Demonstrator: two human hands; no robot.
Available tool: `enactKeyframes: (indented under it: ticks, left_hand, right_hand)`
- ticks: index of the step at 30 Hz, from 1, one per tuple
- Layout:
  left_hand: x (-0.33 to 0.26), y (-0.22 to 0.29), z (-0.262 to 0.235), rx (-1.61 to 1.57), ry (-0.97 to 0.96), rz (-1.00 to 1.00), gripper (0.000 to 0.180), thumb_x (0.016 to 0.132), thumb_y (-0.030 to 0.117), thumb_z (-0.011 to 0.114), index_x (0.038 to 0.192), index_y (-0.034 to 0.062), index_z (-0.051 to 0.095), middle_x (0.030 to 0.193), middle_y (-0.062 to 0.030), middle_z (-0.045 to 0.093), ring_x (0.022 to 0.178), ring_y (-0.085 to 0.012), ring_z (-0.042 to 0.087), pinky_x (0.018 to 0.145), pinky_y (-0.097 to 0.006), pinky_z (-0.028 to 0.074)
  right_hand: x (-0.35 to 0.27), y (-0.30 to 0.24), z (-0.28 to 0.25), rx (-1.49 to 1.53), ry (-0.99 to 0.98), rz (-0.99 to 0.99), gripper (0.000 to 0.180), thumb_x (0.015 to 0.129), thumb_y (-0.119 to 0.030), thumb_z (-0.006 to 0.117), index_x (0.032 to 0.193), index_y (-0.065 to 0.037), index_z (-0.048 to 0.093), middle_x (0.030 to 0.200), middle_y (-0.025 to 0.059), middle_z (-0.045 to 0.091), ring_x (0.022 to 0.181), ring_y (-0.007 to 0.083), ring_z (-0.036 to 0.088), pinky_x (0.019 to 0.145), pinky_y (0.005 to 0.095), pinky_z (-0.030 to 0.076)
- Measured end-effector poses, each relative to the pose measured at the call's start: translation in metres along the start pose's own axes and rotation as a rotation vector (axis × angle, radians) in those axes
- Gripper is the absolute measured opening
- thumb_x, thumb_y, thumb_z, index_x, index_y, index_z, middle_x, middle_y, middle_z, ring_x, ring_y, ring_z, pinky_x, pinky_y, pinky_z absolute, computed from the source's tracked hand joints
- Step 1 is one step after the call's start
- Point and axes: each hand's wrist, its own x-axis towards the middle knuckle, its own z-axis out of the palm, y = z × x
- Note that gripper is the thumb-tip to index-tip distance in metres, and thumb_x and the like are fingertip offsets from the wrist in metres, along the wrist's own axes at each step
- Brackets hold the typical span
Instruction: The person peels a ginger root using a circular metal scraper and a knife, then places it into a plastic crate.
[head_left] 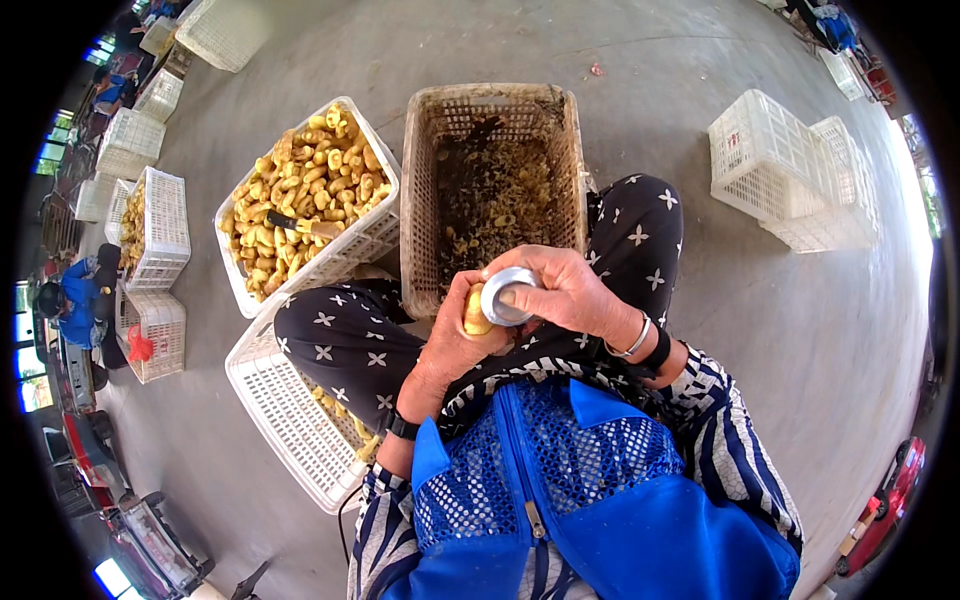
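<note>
My left hand [447, 343] is wrapped round a yellow piece of ginger root [476, 313], held over the near end of a dirty crate. A round, silvery metal piece like a small lid or cup [512, 276] is gripped in my right hand [572, 288], its thumb inside the rim. The metal's edge meets the ginger, or comes very close to it. Below my hands, the plastic crate [413, 200] has dark dirt and yellowish scraps on its bottom.
Left of it, a white crate [388, 225] is heaped with ginger [310, 175], with a black-handled tool [281, 219] on top. A lower crate [300, 435] beside my left leg holds some ginger. White crates [765, 150] stand on the right. Another person [78, 305] sits far left near more crates.
</note>
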Motion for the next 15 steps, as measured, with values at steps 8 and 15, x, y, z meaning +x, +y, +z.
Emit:
enactKeyframes:
  ticks: [8,15]
  left_hand:
    - [-0.006,0.005,-0.002,0.009,-0.024,-0.134,0.054,0.068,0.002,0.071,0.115,0.0043,0.046,0.093,-0.0022,0.056,0.086,-0.0106,0.056,0.077,-0.026,0.05]
    - [-0.004,-0.001,-0.003,0.159,-0.011,-0.028,0.057,0.07,0.006,0.076,0.117,0.0059,0.045,0.1,-0.0055,0.058,0.091,-0.0116,0.056,0.079,-0.029,0.05]
  right_hand:
    - [0.003,0.003,0.002,-0.462,0.189,-0.11,0.016,0.083,-0.013,0.068,0.079,-0.001,0.058,0.069,0.0083,0.056,0.065,0.0103,0.055,0.056,0.0324,0.045]
    - [-0.001,0.001,0.001,0.04,-0.07,0.065,0.027,0.089,-0.013,0.069,0.113,-0.001,0.064,0.099,0.0035,0.065,0.093,0.0104,0.061,0.08,0.0265,0.052]
